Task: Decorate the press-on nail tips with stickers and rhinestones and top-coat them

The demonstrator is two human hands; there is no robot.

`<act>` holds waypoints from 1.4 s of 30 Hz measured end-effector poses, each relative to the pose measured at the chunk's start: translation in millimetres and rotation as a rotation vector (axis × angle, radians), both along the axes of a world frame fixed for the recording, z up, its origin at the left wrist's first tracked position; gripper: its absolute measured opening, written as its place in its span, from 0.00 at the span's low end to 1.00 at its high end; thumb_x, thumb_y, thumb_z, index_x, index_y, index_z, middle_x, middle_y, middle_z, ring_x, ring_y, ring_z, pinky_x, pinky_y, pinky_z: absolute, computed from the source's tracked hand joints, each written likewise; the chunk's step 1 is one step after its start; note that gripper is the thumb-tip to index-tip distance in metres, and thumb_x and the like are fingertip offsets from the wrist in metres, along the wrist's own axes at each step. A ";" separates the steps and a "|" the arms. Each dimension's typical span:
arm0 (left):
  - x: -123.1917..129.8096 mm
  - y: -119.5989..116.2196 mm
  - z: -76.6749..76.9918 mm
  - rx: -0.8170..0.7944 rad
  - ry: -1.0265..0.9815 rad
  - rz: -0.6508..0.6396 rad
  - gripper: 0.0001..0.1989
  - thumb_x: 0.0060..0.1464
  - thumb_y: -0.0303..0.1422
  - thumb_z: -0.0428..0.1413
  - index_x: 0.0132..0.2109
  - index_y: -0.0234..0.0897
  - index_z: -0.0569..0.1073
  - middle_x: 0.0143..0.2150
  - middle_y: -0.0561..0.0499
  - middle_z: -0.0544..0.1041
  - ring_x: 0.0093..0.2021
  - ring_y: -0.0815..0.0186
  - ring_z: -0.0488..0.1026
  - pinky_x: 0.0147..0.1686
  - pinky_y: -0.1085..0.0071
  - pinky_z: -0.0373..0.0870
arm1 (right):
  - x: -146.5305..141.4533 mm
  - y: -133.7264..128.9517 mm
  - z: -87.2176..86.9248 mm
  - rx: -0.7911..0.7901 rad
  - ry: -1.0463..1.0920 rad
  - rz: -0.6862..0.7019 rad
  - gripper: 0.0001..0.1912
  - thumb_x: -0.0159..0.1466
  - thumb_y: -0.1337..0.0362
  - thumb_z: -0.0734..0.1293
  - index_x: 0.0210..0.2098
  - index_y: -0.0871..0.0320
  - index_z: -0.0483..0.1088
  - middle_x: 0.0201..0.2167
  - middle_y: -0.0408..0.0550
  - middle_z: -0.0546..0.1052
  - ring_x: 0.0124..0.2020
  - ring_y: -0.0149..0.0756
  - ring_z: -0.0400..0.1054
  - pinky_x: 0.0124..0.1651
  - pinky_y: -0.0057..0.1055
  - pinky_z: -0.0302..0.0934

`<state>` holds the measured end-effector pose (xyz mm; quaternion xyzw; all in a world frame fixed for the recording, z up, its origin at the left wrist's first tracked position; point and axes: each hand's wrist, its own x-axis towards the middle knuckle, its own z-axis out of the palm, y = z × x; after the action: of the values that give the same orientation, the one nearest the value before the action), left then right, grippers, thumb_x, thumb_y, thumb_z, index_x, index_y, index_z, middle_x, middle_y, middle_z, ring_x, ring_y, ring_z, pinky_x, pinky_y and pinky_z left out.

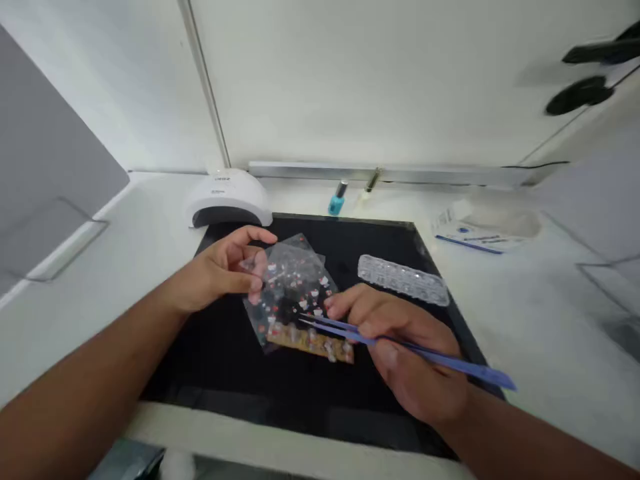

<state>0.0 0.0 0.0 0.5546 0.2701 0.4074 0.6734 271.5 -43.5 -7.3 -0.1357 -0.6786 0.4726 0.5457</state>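
Note:
Between the thumb and fingers of my left hand (235, 263) is the edge of a clear sticker sheet (300, 283) with small red and white figures. A second clear sheet seems to overlap it. My right hand (405, 340) grips blue tweezers (450, 360), whose two thin tips are slightly apart over the lower part of the sheet. One right fingertip is close to the sheet's right edge; I cannot tell if it touches. Just below the tips lies a yellowish strip (310, 339) with several small nail-like pieces on it, partly overlapped by the sheet.
A black mat (225, 373) covers the middle of the white table. On it lies a clear case (403, 279) of small compartments. Behind stand a white nail lamp (230, 197), a blue polish bottle (337, 200) and another slim bottle (371, 183). A white packet (480, 227) and blue stick (467, 245) lie right.

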 end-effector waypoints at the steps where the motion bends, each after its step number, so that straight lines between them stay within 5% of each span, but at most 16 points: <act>1: 0.4 -3.6 1.9 -0.029 0.039 -0.045 0.26 0.53 0.24 0.65 0.56 0.47 0.67 0.33 0.58 0.71 0.28 0.76 0.73 0.31 0.80 0.73 | -0.8 0.2 0.1 -0.007 0.003 -0.013 0.09 0.67 0.68 0.63 0.43 0.54 0.75 0.30 0.46 0.71 0.40 0.41 0.71 0.48 0.46 0.67; 5: 1.2 -15.9 9.8 0.026 0.217 -0.106 0.32 0.54 0.24 0.64 0.61 0.51 0.63 0.36 0.57 0.71 0.32 0.75 0.72 0.33 0.80 0.73 | -2.8 1.1 3.2 0.006 -0.028 -0.011 0.09 0.67 0.67 0.63 0.42 0.55 0.75 0.29 0.47 0.72 0.39 0.41 0.71 0.46 0.46 0.69; 10: 2.5 -24.1 18.2 0.423 0.394 0.030 0.39 0.55 0.28 0.63 0.68 0.54 0.55 0.52 0.51 0.70 0.51 0.65 0.71 0.54 0.68 0.70 | -3.0 2.2 7.6 0.082 -0.082 0.051 0.11 0.67 0.69 0.61 0.44 0.57 0.74 0.30 0.48 0.73 0.37 0.40 0.72 0.43 0.44 0.71; 17: 16.6 -30.7 23.7 0.893 0.685 0.130 0.25 0.53 0.32 0.64 0.57 0.43 0.70 0.66 0.40 0.60 0.68 0.46 0.54 0.66 0.45 0.52 | -8.9 -0.5 2.4 0.018 -0.060 0.082 0.11 0.66 0.70 0.62 0.44 0.57 0.75 0.30 0.48 0.73 0.38 0.40 0.72 0.42 0.44 0.69; 21: 21.1 -31.9 24.9 1.062 0.720 0.126 0.21 0.52 0.34 0.64 0.53 0.39 0.72 0.60 0.40 0.69 0.67 0.48 0.58 0.67 0.47 0.49 | -11.5 -2.3 -1.0 -0.018 -0.034 0.077 0.11 0.66 0.69 0.63 0.43 0.57 0.76 0.29 0.48 0.73 0.37 0.40 0.71 0.43 0.44 0.67; 30: 20.4 -31.6 29.3 1.004 0.706 0.062 0.12 0.54 0.35 0.63 0.45 0.38 0.74 0.44 0.48 0.78 0.56 0.54 0.70 0.58 0.53 0.56 | -11.5 -4.5 2.2 -0.026 -0.021 0.071 0.10 0.66 0.67 0.64 0.43 0.56 0.76 0.31 0.49 0.75 0.38 0.42 0.72 0.42 0.45 0.68; 42: 23.9 -35.3 28.3 0.490 0.458 -0.047 0.12 0.50 0.26 0.66 0.43 0.35 0.77 0.34 0.54 0.73 0.33 0.70 0.70 0.35 0.72 0.68 | -12.1 -6.3 3.1 -0.020 -0.024 0.082 0.10 0.65 0.68 0.64 0.43 0.58 0.77 0.30 0.48 0.74 0.38 0.42 0.73 0.42 0.45 0.69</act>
<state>23.9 -35.3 28.3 0.7832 0.2956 0.3095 0.4510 259.4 -49.8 -4.2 -0.1189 -0.6854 0.4996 0.5162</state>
